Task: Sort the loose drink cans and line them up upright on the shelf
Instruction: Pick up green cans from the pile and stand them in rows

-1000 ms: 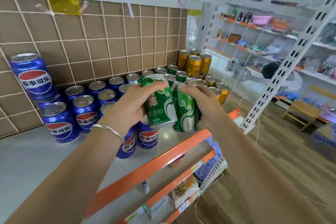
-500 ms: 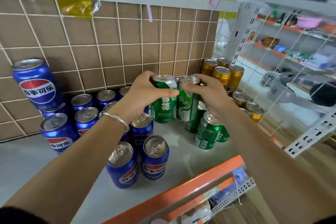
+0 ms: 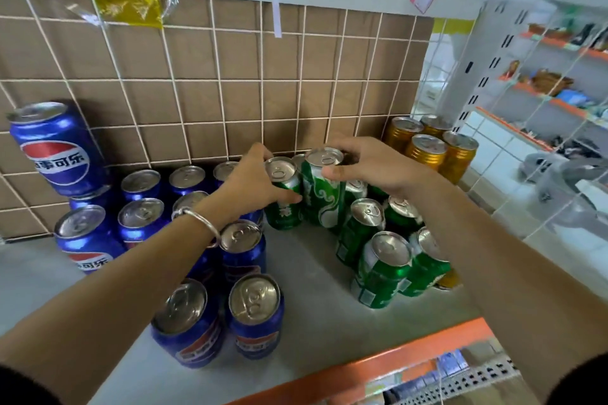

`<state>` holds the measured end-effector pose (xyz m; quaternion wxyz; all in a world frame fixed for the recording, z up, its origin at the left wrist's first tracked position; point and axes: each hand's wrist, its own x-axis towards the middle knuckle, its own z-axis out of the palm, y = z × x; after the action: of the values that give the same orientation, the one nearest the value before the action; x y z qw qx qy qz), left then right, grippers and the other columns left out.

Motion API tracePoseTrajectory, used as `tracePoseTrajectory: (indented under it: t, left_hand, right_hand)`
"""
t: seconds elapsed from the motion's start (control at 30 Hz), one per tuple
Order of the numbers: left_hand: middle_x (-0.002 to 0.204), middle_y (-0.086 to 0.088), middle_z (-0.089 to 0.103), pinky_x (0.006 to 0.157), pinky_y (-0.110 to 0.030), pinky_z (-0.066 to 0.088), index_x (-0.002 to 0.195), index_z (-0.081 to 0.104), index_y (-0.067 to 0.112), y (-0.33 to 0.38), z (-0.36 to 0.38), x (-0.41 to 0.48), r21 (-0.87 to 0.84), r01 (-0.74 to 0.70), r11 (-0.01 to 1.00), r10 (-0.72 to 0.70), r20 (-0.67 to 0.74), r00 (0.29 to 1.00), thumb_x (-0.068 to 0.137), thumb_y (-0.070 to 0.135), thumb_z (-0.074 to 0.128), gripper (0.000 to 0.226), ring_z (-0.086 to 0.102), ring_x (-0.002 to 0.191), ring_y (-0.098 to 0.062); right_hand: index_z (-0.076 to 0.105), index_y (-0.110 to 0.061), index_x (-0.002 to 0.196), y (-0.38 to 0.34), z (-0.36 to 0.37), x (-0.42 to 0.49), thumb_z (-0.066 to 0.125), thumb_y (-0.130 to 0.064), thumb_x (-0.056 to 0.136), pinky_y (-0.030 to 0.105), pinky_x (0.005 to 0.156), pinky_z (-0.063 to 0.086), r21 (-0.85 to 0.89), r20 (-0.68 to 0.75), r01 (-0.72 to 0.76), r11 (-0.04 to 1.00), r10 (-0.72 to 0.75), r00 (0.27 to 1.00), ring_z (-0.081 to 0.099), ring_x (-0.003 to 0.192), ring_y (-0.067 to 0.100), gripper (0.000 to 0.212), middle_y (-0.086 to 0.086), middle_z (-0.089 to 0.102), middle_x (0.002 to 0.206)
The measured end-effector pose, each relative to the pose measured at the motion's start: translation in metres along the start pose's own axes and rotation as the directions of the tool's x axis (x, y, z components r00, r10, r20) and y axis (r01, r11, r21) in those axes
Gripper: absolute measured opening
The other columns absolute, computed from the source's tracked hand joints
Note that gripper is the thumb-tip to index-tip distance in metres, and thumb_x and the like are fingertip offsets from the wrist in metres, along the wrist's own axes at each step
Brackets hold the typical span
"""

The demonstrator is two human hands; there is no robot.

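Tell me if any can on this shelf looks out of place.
Yes. At far left, one blue can sits tilted on top of a lower can, against the wire grid; the other blue cans stand upright on the shelf.

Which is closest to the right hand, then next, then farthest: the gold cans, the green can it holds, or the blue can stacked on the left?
1. Green can, gripped by the right hand itself.
2. Gold cans, just to its right, at the back.
3. Stacked blue can, way over on the far left.
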<state>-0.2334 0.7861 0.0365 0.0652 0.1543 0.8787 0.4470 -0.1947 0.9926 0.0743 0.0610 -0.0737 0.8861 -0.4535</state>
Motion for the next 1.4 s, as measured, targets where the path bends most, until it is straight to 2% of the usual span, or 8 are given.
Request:
tracePoseTrajectory:
  t: [0.13, 0.27, 0.37, 0.67, 0.8, 1.0, 1.2, 1.4]
  left_hand:
    - [0.119, -0.001, 0.054, 0.084, -0.033, 0.048, 0.120, 0.044, 0.018, -0.007, 0.004, 0.000, 0.346, -0.051, 0.937, 0.040, 0.041, 0.998, 0.056, 0.044, 0.086, 0.081, 0.053, 0.106, -0.019]
    - [0.131, -0.007, 0.051, 0.090, -0.038, 0.044, 0.136, 0.034, 0.016, -0.009, 0.016, -0.004, 0.657, -0.126, 0.743, 0.091, 0.087, 0.992, 0.061, 0.054, 0.079, 0.095, 0.051, 0.116, -0.027]
    - [0.131, -0.011, 0.049, 0.091, -0.040, 0.043, 0.136, 0.033, 0.013, -0.008, 0.020, -0.005, 0.689, -0.123, 0.714, 0.061, 0.113, 0.992, 0.063, 0.053, 0.078, 0.094, 0.049, 0.116, -0.030]
    - [0.141, -0.008, 0.032, 0.092, -0.037, 0.046, 0.143, 0.031, 0.022, -0.003, 0.007, -0.006, 0.714, -0.233, 0.660, 0.056, 0.263, 0.963, 0.070, 0.041, 0.076, 0.088, 0.044, 0.121, -0.028]
    - [0.130, -0.005, 0.042, 0.076, -0.035, 0.045, 0.133, 0.043, 0.024, 0.005, 0.005, -0.009, 0.799, -0.302, 0.520, 0.108, 0.289, 0.951, 0.067, 0.043, 0.077, 0.076, 0.049, 0.112, -0.024]
    - [0.127, -0.001, 0.046, 0.088, -0.041, 0.042, 0.130, 0.047, 0.027, 0.007, 0.003, -0.004, 0.833, -0.313, 0.456, 0.093, 0.305, 0.948, 0.060, 0.050, 0.079, 0.080, 0.046, 0.116, -0.022]
    - [0.138, -0.002, 0.041, 0.096, -0.046, 0.044, 0.136, 0.043, 0.026, -0.003, -0.002, 0.005, 0.755, -0.291, 0.588, 0.052, 0.324, 0.944, 0.068, 0.033, 0.077, 0.076, 0.043, 0.121, -0.025]
    - [0.152, -0.007, 0.009, 0.114, -0.052, 0.007, 0.149, 0.003, 0.032, -0.028, 0.007, -0.005, 0.679, -0.152, 0.718, 0.023, 0.196, 0.980, 0.078, 0.051, 0.063, 0.095, 0.005, 0.140, -0.033]
  right_hand:
    - [0.058, -0.019, 0.124, 0.016, 0.002, 0.000, 0.071, -0.026, 0.083, 0.028, 0.096, 0.044, -0.108, 0.083, 0.016, 0.994, -0.007, 0.997, 0.054, 0.112, 0.014, 0.043, -0.008, 0.060, 0.115]
    - [0.055, -0.019, 0.127, 0.022, 0.007, 0.004, 0.070, -0.039, 0.083, 0.028, 0.089, 0.044, -0.558, 0.207, 0.128, 0.820, -0.012, 0.978, 0.049, 0.111, 0.016, 0.051, -0.002, 0.055, 0.119]
    - [0.050, -0.023, 0.132, 0.026, 0.015, 0.005, 0.067, -0.049, 0.081, 0.049, 0.102, 0.033, -0.753, 0.217, 0.128, 0.646, 0.060, 0.974, 0.038, 0.122, 0.023, 0.059, 0.001, 0.048, 0.129]
    - [0.042, -0.022, 0.132, 0.007, 0.043, 0.004, 0.066, -0.050, 0.079, 0.055, 0.104, 0.019, -0.915, 0.207, 0.171, 0.366, 0.061, 0.976, 0.038, 0.124, 0.029, 0.065, 0.007, 0.046, 0.127]
    - [0.033, -0.027, 0.142, 0.010, 0.043, 0.002, 0.066, -0.038, 0.082, 0.058, 0.109, 0.010, -0.910, 0.207, 0.177, 0.375, 0.041, 0.978, 0.034, 0.127, 0.028, 0.069, 0.005, 0.044, 0.131]
    - [0.027, -0.028, 0.146, 0.012, 0.048, 0.006, 0.065, -0.028, 0.084, 0.056, 0.109, 0.010, -0.898, 0.214, 0.192, 0.396, 0.012, 0.977, 0.029, 0.131, 0.027, 0.073, 0.004, 0.041, 0.136]
    - [0.026, -0.030, 0.147, 0.018, 0.045, 0.025, 0.067, -0.021, 0.082, 0.050, 0.110, 0.014, -0.829, 0.230, 0.208, 0.520, -0.023, 0.973, 0.020, 0.139, 0.026, 0.077, 0.000, 0.028, 0.151]
    - [0.000, -0.033, 0.151, 0.031, 0.048, 0.025, 0.066, -0.040, 0.080, 0.060, 0.112, -0.001, -0.852, 0.166, 0.109, 0.511, 0.066, 0.984, -0.004, 0.145, 0.032, 0.097, 0.000, -0.010, 0.158]
